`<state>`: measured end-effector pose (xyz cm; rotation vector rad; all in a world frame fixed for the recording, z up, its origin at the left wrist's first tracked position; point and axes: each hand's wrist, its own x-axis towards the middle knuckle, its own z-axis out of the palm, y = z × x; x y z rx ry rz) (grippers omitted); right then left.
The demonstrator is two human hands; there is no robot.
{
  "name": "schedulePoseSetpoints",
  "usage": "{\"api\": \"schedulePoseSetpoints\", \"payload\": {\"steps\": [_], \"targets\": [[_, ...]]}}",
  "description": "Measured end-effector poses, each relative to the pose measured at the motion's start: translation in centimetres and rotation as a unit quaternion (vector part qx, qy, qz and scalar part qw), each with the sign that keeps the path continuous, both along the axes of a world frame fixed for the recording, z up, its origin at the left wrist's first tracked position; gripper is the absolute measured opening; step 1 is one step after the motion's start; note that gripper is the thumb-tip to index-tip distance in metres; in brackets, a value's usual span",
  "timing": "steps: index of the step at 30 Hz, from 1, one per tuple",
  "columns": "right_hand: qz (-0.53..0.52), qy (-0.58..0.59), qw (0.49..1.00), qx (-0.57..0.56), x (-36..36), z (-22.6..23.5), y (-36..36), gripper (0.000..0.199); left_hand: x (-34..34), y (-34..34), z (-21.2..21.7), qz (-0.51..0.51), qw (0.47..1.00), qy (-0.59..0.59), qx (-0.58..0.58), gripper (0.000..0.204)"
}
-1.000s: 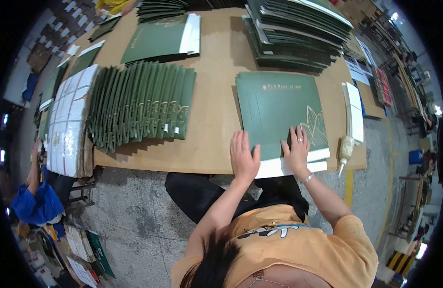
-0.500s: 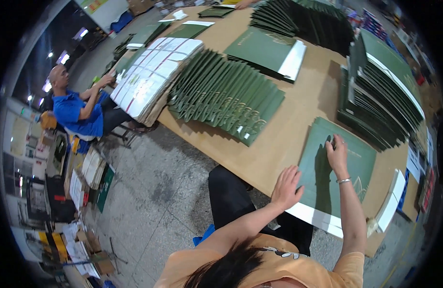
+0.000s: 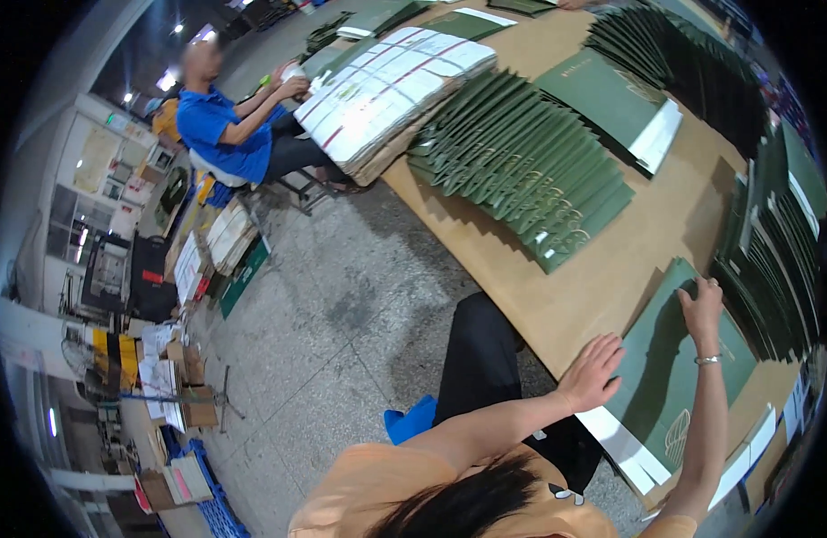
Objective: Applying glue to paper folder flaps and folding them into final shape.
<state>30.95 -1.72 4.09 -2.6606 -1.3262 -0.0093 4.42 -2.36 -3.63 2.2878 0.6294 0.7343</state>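
A flat green paper bag [image 3: 651,381] with a white strip along its near edge and a gold line design lies at the table edge before me, apparently over others like it. My left hand [image 3: 593,372] rests on its left edge, fingers stretched out and holding nothing. Over the bag's far right part is my right hand [image 3: 702,314], a bracelet at the wrist; its fingers are bent but apart, and their tips are near or on the surface. The right arm casts a dark shadow across the bag.
A fanned row of green bags [image 3: 530,170] lies to the left on the table [image 3: 601,287]. A tall stack [image 3: 772,260] stands close to my right hand. A strapped white bundle [image 3: 400,90] sits at the table's left edge, beside a seated person in blue [image 3: 225,130].
My view has turned left, so the table has shifted right in the picture. My left hand stays at the bag's edge, the right over its far part. The seated person's hands now hold something white.
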Motion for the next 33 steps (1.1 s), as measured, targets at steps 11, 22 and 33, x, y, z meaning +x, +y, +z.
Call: {"api": "schedulePoseSetpoints", "payload": {"steps": [11, 22, 33], "targets": [[0.019, 0.017, 0.999, 0.027, 0.8, 1.8, -0.1, 0.038, 0.2, -0.2, 0.0, -0.003, 1.000, 0.017, 0.002, 0.058], [0.017, -0.061, 0.998, -0.010, -4.4, 7.0, -0.8, 0.037, -0.1, 0.0, -0.4, 0.002, 1.000, 0.013, 0.004, 0.061], [0.026, -0.027, 0.999, 0.032, -3.2, 5.3, -3.1, 0.040, 0.4, -0.6, -0.5, -0.010, 1.000, 0.008, 0.002, 0.060]]}}
